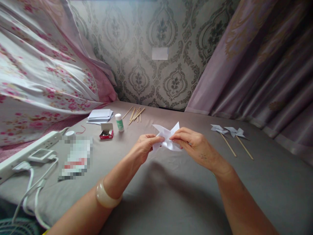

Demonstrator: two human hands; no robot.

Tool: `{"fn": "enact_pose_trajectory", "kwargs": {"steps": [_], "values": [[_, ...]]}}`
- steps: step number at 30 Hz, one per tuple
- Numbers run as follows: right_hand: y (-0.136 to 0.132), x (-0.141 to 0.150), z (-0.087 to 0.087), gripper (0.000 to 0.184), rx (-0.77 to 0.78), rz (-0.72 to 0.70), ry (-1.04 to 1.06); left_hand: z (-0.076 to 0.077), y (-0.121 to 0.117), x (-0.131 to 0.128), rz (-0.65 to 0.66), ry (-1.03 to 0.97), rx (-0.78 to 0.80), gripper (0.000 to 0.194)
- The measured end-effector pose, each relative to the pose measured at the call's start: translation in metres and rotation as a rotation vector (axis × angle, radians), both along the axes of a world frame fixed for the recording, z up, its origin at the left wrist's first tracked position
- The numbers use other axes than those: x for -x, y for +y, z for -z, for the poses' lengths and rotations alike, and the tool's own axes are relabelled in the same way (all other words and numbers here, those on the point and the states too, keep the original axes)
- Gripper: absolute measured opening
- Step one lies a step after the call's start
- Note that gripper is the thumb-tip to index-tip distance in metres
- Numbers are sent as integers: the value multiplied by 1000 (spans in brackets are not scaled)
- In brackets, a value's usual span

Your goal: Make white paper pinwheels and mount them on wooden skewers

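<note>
Both my hands hold a folded white paper pinwheel shape (166,135) just above the grey bed surface (171,195). My left hand (145,147) pinches its left side with fingers closed. My right hand (192,140) pinches its right side, fingers pressed together on a pointed flap. A pale bangle sits on my left forearm.
Two finished paper pinwheels on sticks (231,133) lie to the right. Behind are several wooden sticks (135,114), a glue stick (119,122), a small open red box (106,132) and a stack of white paper (99,116). A power strip with chargers (31,151) lies at the left.
</note>
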State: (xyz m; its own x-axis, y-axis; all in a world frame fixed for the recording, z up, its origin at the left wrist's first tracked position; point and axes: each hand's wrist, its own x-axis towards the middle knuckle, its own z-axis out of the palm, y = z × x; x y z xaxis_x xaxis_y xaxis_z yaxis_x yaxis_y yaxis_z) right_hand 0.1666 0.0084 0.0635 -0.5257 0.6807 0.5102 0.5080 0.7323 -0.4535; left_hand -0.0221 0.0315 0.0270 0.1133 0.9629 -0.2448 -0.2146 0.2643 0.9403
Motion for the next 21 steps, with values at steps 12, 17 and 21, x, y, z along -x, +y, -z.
{"fn": "enact_pose_trajectory", "kwargs": {"steps": [12,17,21], "values": [[-5,10,4,11,-31,207,-131,1,-3,-5,36,-34,-16,23],[-6,11,4,12,-50,259,-159,-1,-6,-6,61,-52,-34,21],[-6,11,4,12,-63,294,-179,-2,-7,-6,72,-66,-33,22]]}}
